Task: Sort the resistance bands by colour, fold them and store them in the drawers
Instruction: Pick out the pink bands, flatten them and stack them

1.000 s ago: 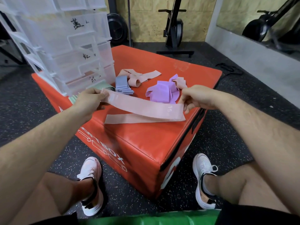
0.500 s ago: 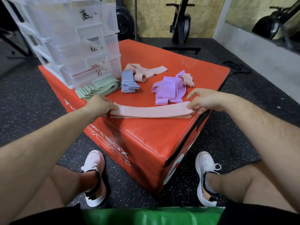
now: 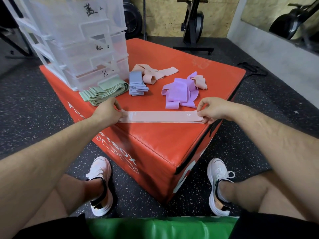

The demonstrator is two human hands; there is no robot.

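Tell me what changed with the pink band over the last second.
The pink band, held up as a slack loop a second ago, now lies flat and straight on the red box, across its near corner. The left hand and right hand still pinch its ends. The green stack, blue stack, purple pile and drawers stayed put.

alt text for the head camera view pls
The left hand and right hand hold the ends of a pink band laid flat on a red box. Behind it are green bands, blue bands, purple bands and clear drawers.
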